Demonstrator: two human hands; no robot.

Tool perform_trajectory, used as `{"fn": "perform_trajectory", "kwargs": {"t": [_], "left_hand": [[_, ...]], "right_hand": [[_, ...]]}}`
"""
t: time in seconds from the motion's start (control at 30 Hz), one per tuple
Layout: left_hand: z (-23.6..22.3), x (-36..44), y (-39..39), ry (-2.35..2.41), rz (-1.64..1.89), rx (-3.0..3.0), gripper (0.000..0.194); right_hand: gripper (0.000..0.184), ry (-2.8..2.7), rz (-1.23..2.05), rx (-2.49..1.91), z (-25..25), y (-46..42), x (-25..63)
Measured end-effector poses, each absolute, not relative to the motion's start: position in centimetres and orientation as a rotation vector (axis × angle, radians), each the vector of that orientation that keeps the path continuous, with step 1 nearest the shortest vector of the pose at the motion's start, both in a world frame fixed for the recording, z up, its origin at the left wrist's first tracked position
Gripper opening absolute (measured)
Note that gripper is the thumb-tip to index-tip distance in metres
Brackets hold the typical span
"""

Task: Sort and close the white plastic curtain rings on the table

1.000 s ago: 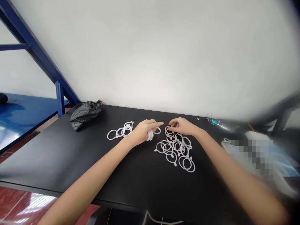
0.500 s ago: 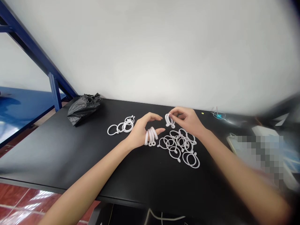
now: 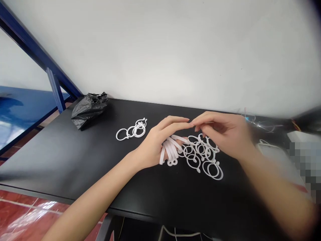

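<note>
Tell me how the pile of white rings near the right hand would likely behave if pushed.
The pile of white rings would probably slide rather than roll, since the rings lie mostly flat on the black table. Their overlapping loops and small tabs might catch and drag together. Thin, open bands suggest little weight.

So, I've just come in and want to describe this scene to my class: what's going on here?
A person is handling white rings with bare hands at a black table. Several rings hang on the left hand, below its outstretched fingers. The right hand is bent close to those fingertips; no ring can be made out in it. A loose pile lies by the hands, a smaller cluster further left, near a black bag.
</note>
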State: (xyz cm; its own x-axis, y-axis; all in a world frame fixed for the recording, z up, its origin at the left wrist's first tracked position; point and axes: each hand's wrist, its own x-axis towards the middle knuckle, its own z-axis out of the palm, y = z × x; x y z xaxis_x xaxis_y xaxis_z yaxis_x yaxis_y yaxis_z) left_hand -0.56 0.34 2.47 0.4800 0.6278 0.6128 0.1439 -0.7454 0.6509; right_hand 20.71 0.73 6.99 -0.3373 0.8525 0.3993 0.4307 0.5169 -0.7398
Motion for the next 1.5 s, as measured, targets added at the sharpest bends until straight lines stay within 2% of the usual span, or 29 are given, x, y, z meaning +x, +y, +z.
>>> {"fn": "perform_trajectory", "kwargs": {"t": [0.13,0.2,0.3,0.4,0.53,0.7,0.87,1.0,1.1,1.23,1.4,1.5], "left_hand": [[2.8,-0.5,0.0,0.69,1.222,2.119,0.019],[3.0,-0.1,-0.2,0.725,1.23,1.909,0.024],[2.8,0.7,-0.6,0.622,1.144,1.514,0.031],[2.2,1.7,-1.0,0.542,0.993,1.183,0.041],[1.2,2.7,-1.7,0.529,0.874,0.969,0.041],[0.3,3.5,-2.9,0.43,0.861,0.94,0.038],[0.8,3.4,-3.0,0.52,0.839,0.961,0.037],[0.7,2.9,-2.1,0.631,0.882,1.156,0.036],[0.5,2.1,-1.7,0.706,0.942,1.452,0.036],[0.8,1.2,-1.6,0.82,0.845,1.84,0.035],[1.5,1.2,-1.4,0.593,0.815,1.653,0.033],[1.7,1.4,-1.4,0.519,0.826,1.528,0.031]], "right_hand": [[0.012,-2.104,0.92,-1.042,7.3,0.3,21.0],[0.022,-2.173,0.952,-0.975,7.0,-0.5,20.7],[0.038,-2.157,0.811,-0.851,6.1,-1.8,19.8],[0.039,-2.108,0.649,-0.79,4.8,-2.8,18.8],[0.042,-1.953,0.741,-0.891,3.2,-3.8,17.5],[0.042,-1.749,0.951,-1.003,2.2,-5.2,16.2],[0.022,-1.629,1.137,-0.994,3.3,-4.8,16.4],[0.011,-1.659,1.461,-1.037,4.6,-3.5,17.6],[0.01,-1.662,1.646,-1.065,5.1,-3.0,18.4],[0.01,-1.678,1.814,-1.072,5.5,-2.7,18.8],[0.016,-1.671,2.134,-0.813,6.2,-2.2,19.3],[0.021,-1.649,2.199,-0.705,6.3,-2.0,19.6]]}}
